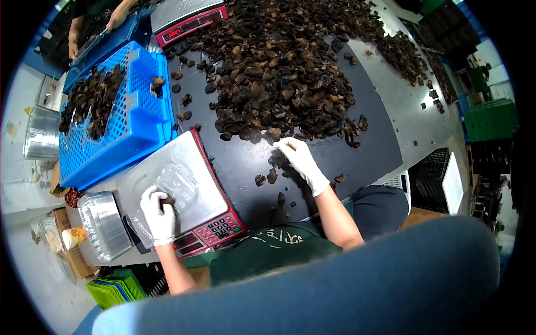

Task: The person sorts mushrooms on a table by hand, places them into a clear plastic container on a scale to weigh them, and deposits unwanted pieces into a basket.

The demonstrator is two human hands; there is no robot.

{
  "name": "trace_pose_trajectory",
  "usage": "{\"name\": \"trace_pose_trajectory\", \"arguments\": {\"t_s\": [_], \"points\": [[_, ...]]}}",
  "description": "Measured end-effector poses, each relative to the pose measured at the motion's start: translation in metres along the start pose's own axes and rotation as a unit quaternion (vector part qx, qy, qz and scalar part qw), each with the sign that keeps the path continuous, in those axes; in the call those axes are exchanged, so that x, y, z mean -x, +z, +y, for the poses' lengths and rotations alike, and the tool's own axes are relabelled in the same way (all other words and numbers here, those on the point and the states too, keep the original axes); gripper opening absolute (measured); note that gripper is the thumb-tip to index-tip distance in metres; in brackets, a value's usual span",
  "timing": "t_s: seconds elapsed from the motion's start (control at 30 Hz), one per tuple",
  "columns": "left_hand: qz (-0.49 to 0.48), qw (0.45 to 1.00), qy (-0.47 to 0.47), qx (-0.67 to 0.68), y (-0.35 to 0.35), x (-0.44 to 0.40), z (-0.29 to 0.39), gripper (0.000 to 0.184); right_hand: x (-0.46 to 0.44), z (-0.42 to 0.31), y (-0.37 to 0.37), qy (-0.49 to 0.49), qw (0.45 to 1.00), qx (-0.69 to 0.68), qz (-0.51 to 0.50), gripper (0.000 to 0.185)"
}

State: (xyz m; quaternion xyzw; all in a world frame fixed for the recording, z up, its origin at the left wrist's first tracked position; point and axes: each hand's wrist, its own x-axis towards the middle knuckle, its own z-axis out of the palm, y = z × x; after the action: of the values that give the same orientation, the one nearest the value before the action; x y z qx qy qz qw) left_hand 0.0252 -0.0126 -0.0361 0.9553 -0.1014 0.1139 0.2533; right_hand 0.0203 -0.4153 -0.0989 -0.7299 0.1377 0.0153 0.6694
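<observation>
My left hand (158,216), in a white glove, is above the near left side of a red-edged scale (209,204). Its fingers are closed around a dark wood ear mushroom (168,200). Just beyond that hand, a clear plastic tray (177,181) sits on the metal weighing plate. My right hand (301,163), also gloved in white, reaches to the near edge of a large heap of dark wood ear mushrooms (285,78). Its fingertips are pressed together; whether they hold anything is too small to tell. A few loose mushrooms (272,175) lie beside it.
A blue perforated crate (134,120) at left holds packed trays of mushrooms (95,100). Stacked clear trays (103,223) stand left of the scale. A second scale (187,25) is at the back, near a co-worker's hand (117,18). Dark crates (432,178) stand at right.
</observation>
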Motion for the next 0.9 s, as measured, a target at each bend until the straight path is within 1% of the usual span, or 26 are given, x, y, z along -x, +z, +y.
{"name": "trace_pose_trajectory", "arguments": {"t_s": [0.03, 0.07, 0.13, 0.17, 0.2, 0.27, 0.33, 0.4, 0.47, 0.5, 0.53, 0.6, 0.63, 0.7, 0.73, 0.8, 0.87, 0.9], "points": [[-0.006, 1.0, 0.002, 0.021, 0.004, -0.001, 0.012, 0.021, 0.002, -0.012, 0.002, 0.033, 0.999, 0.004, 0.001, 0.026], [-0.012, 0.995, 0.006, 0.102, 0.011, 0.0, 0.015, 0.02, 0.004, -0.025, 0.004, 0.067, 0.998, 0.008, 0.002, 0.027], [-0.042, 0.988, 0.034, 0.146, 0.014, -0.004, 0.029, 0.018, 0.012, -0.064, 0.028, 0.075, 0.997, -0.035, -0.003, 0.028], [-0.033, 0.987, 0.039, 0.154, 0.015, -0.004, 0.034, 0.019, 0.012, -0.071, 0.044, 0.001, 0.999, -0.014, -0.03, 0.027], [-0.035, 0.982, 0.023, 0.184, 0.014, -0.005, 0.037, 0.019, 0.012, -0.076, 0.061, -0.073, 0.996, 0.007, -0.052, 0.026], [-0.015, 0.982, 0.018, 0.186, 0.01, -0.002, 0.041, 0.019, 0.027, -0.104, 0.101, -0.101, 0.99, -0.048, -0.082, 0.023], [-0.005, 0.992, 0.011, 0.129, 0.006, 0.003, 0.029, 0.018, 0.03, -0.098, 0.14, -0.099, 0.971, -0.133, -0.17, 0.021], [-0.043, 0.991, -0.004, 0.131, -0.004, 0.006, 0.026, 0.02, 0.037, -0.103, 0.162, -0.198, 0.958, -0.026, -0.206, 0.022], [-0.049, 0.983, -0.027, 0.173, -0.001, 0.014, 0.022, 0.028, 0.037, -0.087, 0.178, -0.352, 0.913, 0.081, -0.189, 0.024], [-0.063, 0.993, 0.01, 0.1, -0.003, 0.016, 0.021, 0.037, 0.041, -0.092, 0.178, -0.361, 0.914, 0.058, -0.177, 0.026], [-0.056, 0.998, 0.011, 0.041, -0.002, 0.018, 0.023, 0.039, 0.042, -0.094, 0.171, -0.369, 0.909, 0.076, -0.175, 0.026], [-0.053, 0.999, 0.006, 0.005, 0.001, 0.02, 0.02, 0.041, 0.032, -0.101, 0.149, -0.316, 0.919, 0.119, -0.202, 0.024], [-0.038, 0.999, -0.002, 0.015, 0.004, 0.02, 0.015, 0.043, 0.032, -0.102, 0.126, -0.303, 0.933, 0.125, -0.147, 0.021], [-0.016, 1.0, -0.004, 0.015, 0.0, 0.015, 0.006, 0.039, 0.024, -0.075, 0.088, -0.27, 0.947, 0.17, -0.046, 0.02], [0.0, 1.0, 0.005, 0.022, -0.001, 0.013, 0.002, 0.038, 0.025, -0.061, 0.065, -0.212, 0.963, 0.167, -0.012, 0.019], [0.043, 0.999, 0.014, -0.002, -0.003, 0.01, -0.001, 0.037, 0.035, -0.039, 0.016, -0.189, 0.93, 0.313, 0.046, 0.021], [0.106, 0.991, -0.026, 0.078, -0.002, 0.009, 0.012, 0.036, 0.053, -0.011, -0.016, -0.121, 0.901, 0.406, 0.097, 0.021], [0.132, 0.982, -0.036, 0.129, -0.001, 0.008, 0.026, 0.033, 0.062, 0.004, -0.027, -0.093, 0.88, 0.457, 0.093, 0.019]]}}
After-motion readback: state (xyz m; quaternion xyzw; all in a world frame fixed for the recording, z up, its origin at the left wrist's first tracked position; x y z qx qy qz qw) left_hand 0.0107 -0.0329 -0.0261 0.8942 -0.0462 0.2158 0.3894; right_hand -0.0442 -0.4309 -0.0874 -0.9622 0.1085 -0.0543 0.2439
